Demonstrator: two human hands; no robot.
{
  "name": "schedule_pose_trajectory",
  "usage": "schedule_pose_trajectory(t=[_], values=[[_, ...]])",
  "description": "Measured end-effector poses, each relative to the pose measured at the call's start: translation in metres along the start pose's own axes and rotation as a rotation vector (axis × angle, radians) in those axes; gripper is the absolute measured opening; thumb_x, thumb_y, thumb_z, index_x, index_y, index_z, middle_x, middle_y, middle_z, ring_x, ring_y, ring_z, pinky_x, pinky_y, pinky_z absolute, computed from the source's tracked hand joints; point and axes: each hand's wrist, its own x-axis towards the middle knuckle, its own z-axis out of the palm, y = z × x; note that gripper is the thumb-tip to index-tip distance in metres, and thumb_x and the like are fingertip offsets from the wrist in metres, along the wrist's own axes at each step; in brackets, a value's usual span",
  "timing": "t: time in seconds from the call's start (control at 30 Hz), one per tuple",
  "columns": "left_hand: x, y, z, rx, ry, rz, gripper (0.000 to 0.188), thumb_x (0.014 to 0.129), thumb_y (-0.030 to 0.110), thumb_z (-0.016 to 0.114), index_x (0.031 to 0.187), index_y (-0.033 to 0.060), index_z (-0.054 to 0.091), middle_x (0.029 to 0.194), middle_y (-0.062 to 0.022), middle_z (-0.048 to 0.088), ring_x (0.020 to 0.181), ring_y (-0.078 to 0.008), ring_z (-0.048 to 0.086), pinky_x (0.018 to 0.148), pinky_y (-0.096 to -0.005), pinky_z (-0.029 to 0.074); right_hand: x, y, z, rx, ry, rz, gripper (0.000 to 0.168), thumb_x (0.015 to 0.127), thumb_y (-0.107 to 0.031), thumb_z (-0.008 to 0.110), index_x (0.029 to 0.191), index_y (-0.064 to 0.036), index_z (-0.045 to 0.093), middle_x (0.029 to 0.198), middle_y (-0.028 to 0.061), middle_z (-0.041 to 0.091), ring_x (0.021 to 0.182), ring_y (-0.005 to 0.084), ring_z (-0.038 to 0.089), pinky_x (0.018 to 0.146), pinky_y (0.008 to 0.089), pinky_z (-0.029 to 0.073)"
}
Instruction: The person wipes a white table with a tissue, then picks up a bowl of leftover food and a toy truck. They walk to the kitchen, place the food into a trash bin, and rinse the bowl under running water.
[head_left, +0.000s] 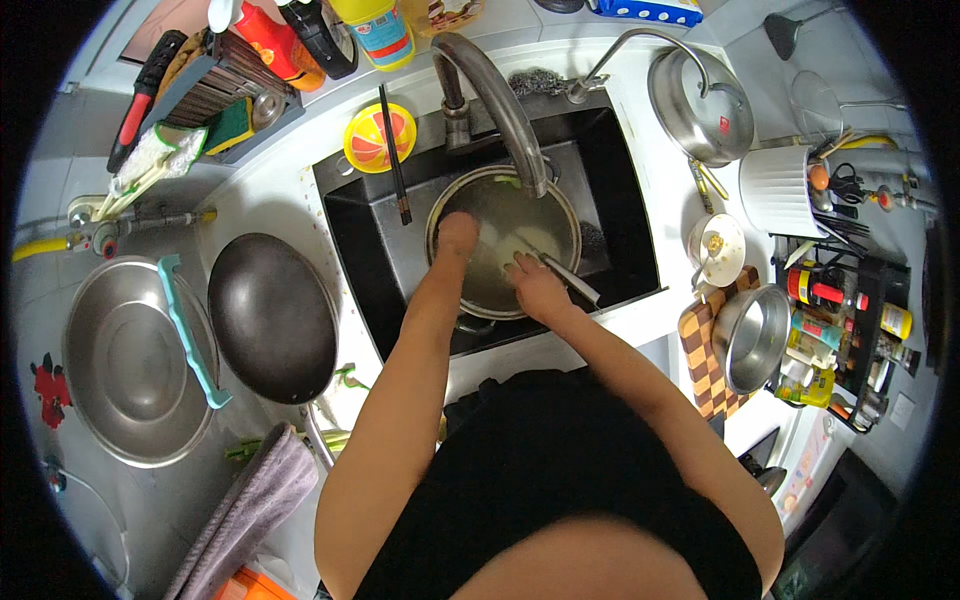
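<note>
A round metal pot (484, 308) filled with cloudy water stands in the black sink (390, 259). My left hand (458, 231) dips into the water at the pot's left side; its fingers are hidden below the surface. At the lower right of the pot is my right hand (537, 283), its fingertips at the water beside a metal-handled utensil (570, 280) that leans over the rim. Whether the hand grips it is unclear. Pale, blurred shapes lie under the water, and a green piece (508, 181) floats near the far rim.
The curved faucet (499, 97) arches over the pot. Black chopsticks (394, 154) lie across a yellow bowl (367, 154) at the sink's back left. A dark wok (272, 319) stands left; a checkered cutting board (697, 360) and a steel bowl (750, 337) are right.
</note>
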Motion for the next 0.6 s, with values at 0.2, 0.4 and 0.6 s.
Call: schedule_pose_trajectory(t=[0.2, 0.4, 0.6], values=[[-0.042, 0.015, -0.021, 0.057, 0.401, -0.231, 0.022, 0.081, 0.014, 0.061, 0.096, -0.0005, 0.058, 0.084, -0.0182, 0.063, 0.076, -0.0259, 0.068, 0.053, -0.0362, 0.056, 0.018, -0.008, 0.002, 0.048, 0.014, -0.159, 0.047, 0.078, -0.003, 0.056, 0.125, -0.001, 0.049, 0.134, 0.0231, 0.043, 0.125, 0.0413, 0.041, 0.101, 0.0443, 0.04], [-0.068, 0.016, -0.053, -0.657, 0.36, -0.377, 0.044, 0.075, 0.004, 0.059, 0.116, -0.0013, 0.043, 0.101, -0.0225, 0.058, 0.083, -0.0394, 0.065, 0.06, -0.0378, 0.058, 0.008, -0.021, -0.002, 0.036, 0.287, -0.321, 0.049, 0.079, -0.002, 0.055, 0.127, -0.001, 0.047, 0.134, 0.0217, 0.044, 0.126, 0.0372, 0.042, 0.107, 0.0441, 0.033], [-0.101, 0.023, -0.062, -1.845, 0.042, -0.625, 0.054, 0.078, 0.002, 0.05, 0.128, -0.0007, 0.03, 0.118, -0.0255, 0.047, 0.102, -0.0453, 0.056, 0.076, -0.0585, 0.053, 0.025, -0.004, -0.019, -0.039, 0.022, -0.309, 0.04, 0.086, -0.014, 0.054, 0.125, -0.006, 0.052, 0.124, 0.0164, 0.056, 0.119, 0.0343, 0.05, 0.108, 0.0448, 0.031]])
